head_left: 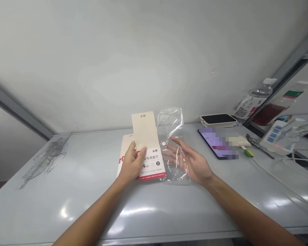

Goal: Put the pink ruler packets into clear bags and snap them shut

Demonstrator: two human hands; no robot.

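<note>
My left hand [130, 164] is closed on a cream paper card [146, 131] with a white, red-edged printed lower part, the thumb lying across its front. Behind that hand, to the left, a second similar card [125, 147] shows in part; I cannot tell whether it is held too. Right of the cards is a clear plastic pouch [170, 118] with a round white snap button. My right hand [195, 164] is at the pouch, fingers stretched and apart, seen partly through the plastic. Whether they are behind or inside it is unclear.
On the grey table [79, 191], crumpled clear plastic [46, 157] lies at the left. To the right are a lit phone [212, 141], a dark-screened device [218, 119], a green-tipped cable [248, 153], a power strip [278, 136] and a water bottle [258, 99]. A pale wall [118, 61] rises behind.
</note>
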